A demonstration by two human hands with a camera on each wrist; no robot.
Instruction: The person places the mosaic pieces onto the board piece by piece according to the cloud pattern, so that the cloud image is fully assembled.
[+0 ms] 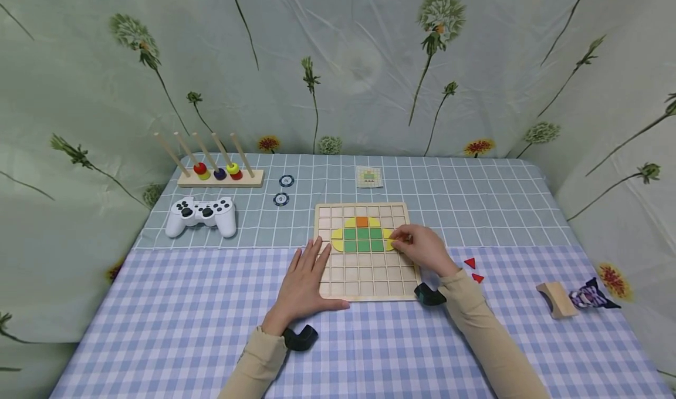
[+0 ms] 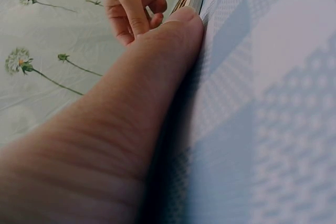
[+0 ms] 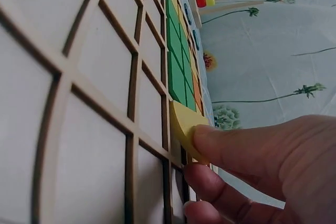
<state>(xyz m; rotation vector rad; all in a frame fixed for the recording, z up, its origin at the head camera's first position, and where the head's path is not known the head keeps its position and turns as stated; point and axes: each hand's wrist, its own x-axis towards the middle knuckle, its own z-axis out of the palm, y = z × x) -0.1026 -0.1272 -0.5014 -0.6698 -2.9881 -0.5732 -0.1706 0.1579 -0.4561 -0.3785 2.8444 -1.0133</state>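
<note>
A wooden grid board (image 1: 365, 274) lies on the checked cloth. Green square tiles (image 1: 364, 233) fill cells in its middle, with an orange tile (image 1: 361, 222) above them and yellow rounded tiles (image 1: 337, 240) around. My right hand (image 1: 419, 246) pinches a yellow tile (image 3: 184, 121) between thumb and fingers at the right end of the pattern. In the right wrist view this tile is tilted in its cell, beside the green ones. My left hand (image 1: 306, 281) rests with spread fingers on the board's left edge, its thumb (image 2: 157, 56) along the near edge.
Two red triangles (image 1: 470, 263) lie right of the board. Farther right are a wooden arch block (image 1: 557, 299) and a purple patterned packet (image 1: 588, 295). A pattern card (image 1: 369, 177) lies behind the board. Back left hold a white game controller (image 1: 202, 216), bead peg rack (image 1: 248, 181) and two round chips (image 1: 281, 199).
</note>
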